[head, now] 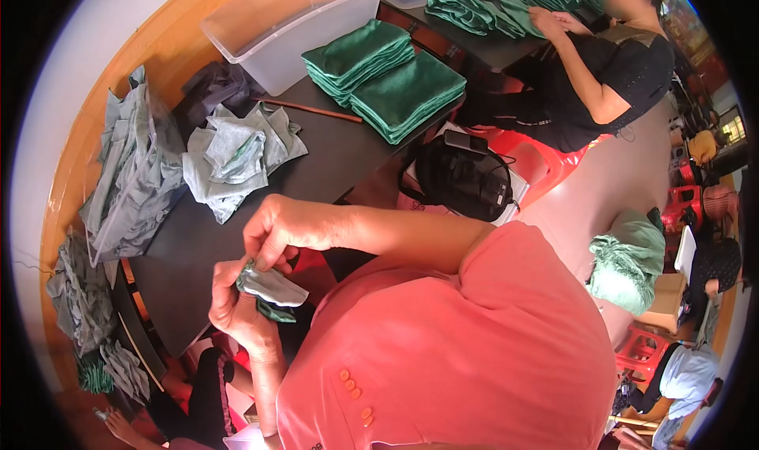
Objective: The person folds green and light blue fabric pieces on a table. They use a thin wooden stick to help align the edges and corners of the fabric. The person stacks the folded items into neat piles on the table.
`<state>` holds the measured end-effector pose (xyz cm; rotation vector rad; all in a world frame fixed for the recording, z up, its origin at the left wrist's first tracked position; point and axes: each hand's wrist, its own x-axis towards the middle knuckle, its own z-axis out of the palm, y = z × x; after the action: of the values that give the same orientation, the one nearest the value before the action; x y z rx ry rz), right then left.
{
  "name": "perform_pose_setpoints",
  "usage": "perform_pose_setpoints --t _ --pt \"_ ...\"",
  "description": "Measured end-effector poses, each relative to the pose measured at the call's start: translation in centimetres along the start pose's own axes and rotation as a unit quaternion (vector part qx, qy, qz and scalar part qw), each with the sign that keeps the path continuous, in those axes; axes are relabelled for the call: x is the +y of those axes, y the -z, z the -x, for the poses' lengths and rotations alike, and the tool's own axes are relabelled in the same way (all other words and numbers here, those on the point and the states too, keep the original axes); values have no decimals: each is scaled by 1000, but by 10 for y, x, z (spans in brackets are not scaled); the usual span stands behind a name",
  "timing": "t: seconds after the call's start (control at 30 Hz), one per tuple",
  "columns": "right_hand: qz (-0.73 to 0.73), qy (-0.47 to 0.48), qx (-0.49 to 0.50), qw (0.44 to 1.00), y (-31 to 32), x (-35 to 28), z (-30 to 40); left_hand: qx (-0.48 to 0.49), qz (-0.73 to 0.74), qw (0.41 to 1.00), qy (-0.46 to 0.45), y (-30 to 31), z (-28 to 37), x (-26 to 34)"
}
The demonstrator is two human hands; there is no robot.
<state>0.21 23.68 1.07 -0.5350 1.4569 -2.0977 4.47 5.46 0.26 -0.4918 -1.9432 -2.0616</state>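
A small folded piece of pale grey and green cloth point(273, 287) is between my two hands, in front of my red shirt. My left hand point(240, 308) holds it from below, fingers curled around its edge. With thumb and fingertips my right hand point(276, 231) pinches the cloth's upper edge, close to the left fingertips. The green side shows at the edge and underneath. Ahead lies a loose heap of pale grey cloth pieces point(237, 159) on the dark tabletop point(195, 236), with a little green showing in its folds.
Two stacks of folded green cloth point(409, 94) lie beside a clear plastic bin point(302, 29). A brown stick point(308, 109) rests nearby. Grey cloth fills a clear bag point(139, 171) at left. A seated person point(593, 76) handles green cloth at right. A black bag point(462, 177) sits below the table edge.
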Motion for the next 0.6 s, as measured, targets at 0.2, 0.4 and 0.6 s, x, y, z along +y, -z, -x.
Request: perform_pose_setpoints --t 0.2,0.4,0.6 --pt "271 251 292 882 -35 0 -22 175 -89 980 -36 -5 -29 15" --pt "151 230 326 904 -87 33 -44 232 -146 959 -77 -3 -30 -12" --pt "-27 268 278 922 -76 42 -55 231 -101 967 -25 -9 -24 -5"
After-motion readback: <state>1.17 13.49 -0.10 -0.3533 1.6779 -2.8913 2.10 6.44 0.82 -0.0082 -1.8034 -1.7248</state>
